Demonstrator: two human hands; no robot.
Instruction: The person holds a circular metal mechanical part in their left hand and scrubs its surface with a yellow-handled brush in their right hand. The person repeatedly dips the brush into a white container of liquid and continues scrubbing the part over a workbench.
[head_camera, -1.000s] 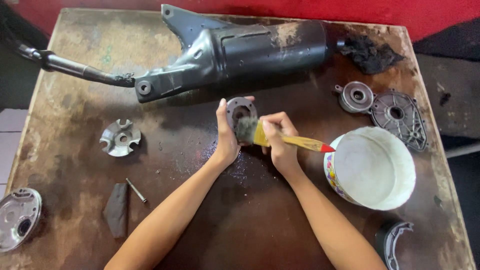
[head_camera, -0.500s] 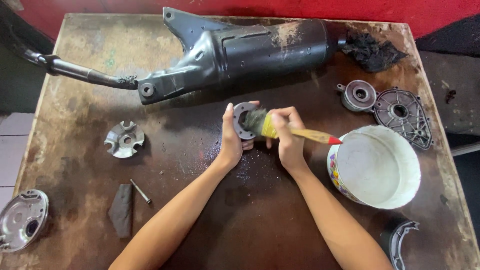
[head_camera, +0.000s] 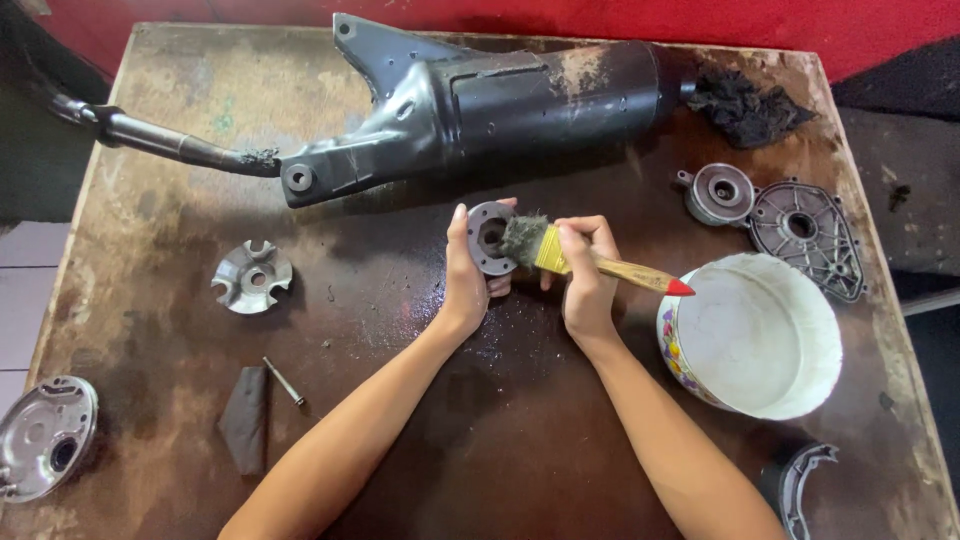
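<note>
Our left hand (head_camera: 465, 275) hides the ring's (head_camera: 490, 238) lower edge, gripping it upright. Right hand (head_camera: 588, 275) clamps the brush (head_camera: 590, 264); bristles point left, handle runs right.

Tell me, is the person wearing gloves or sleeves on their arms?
No. Both arms are bare right up to the picture's edge, with no sleeves showing. The left hand and right hand have no gloves, and no rings, watch or bracelets show. The fingernails look short and plain.

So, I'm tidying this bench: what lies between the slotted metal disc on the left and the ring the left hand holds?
In the head view, nothing: between the slotted disc and the ring in the left hand is only stained tabletop.
</note>
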